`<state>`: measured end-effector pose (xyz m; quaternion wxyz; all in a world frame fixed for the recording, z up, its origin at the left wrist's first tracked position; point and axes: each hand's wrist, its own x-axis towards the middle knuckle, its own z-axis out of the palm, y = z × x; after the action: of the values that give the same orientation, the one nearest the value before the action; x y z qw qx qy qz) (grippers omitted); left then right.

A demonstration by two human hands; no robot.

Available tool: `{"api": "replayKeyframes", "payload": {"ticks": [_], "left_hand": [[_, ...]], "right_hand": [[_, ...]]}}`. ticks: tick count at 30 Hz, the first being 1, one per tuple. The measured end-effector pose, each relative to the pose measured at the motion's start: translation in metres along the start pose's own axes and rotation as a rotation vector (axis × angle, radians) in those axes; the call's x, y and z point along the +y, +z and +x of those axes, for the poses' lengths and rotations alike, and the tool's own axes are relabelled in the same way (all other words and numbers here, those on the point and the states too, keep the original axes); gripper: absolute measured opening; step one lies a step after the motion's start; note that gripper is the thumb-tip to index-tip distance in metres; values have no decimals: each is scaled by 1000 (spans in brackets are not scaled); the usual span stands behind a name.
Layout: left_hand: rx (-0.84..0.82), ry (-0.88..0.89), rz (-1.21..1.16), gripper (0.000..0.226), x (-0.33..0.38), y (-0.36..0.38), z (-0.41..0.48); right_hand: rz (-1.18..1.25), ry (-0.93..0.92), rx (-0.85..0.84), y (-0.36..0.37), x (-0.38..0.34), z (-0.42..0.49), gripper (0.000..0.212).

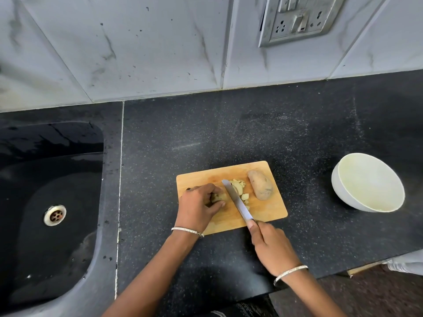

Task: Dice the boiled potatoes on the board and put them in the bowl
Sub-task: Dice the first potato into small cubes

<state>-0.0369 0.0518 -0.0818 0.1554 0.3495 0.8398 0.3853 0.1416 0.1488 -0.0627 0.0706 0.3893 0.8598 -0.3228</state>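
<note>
A wooden cutting board [263, 209] lies on the black counter. My left hand [199, 205] grips a partly cut potato piece [218, 197] on the board's left side. My right hand [271, 244] grips the handle of a knife [237, 200], whose blade lies across the board just right of that piece. Several pale diced bits [240, 191] sit right of the blade. A whole unpeeled potato [261, 184] rests at the board's far right. A white bowl [343, 177] stands on the counter to the right; it looks empty.
A black sink [34, 259] with a metal drain [55, 215] fills the left. Behind the counter rises a tiled wall with a socket panel [297, 17]. The counter's front edge [343, 273] runs close behind my right wrist.
</note>
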Motion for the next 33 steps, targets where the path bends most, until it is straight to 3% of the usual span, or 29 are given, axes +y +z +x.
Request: {"api": "replayKeyframes", "payload": {"ticks": [2, 5, 9, 12, 15, 18, 26, 33], "left_hand": [[10, 0, -30, 28, -1, 0, -1], [25, 5, -62, 33, -5, 1, -3], [18, -8, -148, 38, -5, 0, -6], [3, 0, -161, 38, -3, -2, -9], [2, -10, -169, 37, -1, -3, -10], [20, -6, -155, 35, -1, -2, -10], [43, -21, -127, 33, 1, -2, -8], [26, -52, -126, 33, 1, -3, -5]], "right_hand": [[263, 134, -95, -1, -3, 0, 47], [829, 424, -370, -5, -7, -5, 50], [1042, 485, -486, -12, -7, -7, 48], [827, 341, -335, -16, -17, -9, 50], [288, 44, -44, -15, -21, -10, 47], [20, -66, 25, -9, -24, -12, 44], [-171, -43, 52, 9, -32, -20, 42], [-193, -10, 37, 6, -41, -17, 45]]}}
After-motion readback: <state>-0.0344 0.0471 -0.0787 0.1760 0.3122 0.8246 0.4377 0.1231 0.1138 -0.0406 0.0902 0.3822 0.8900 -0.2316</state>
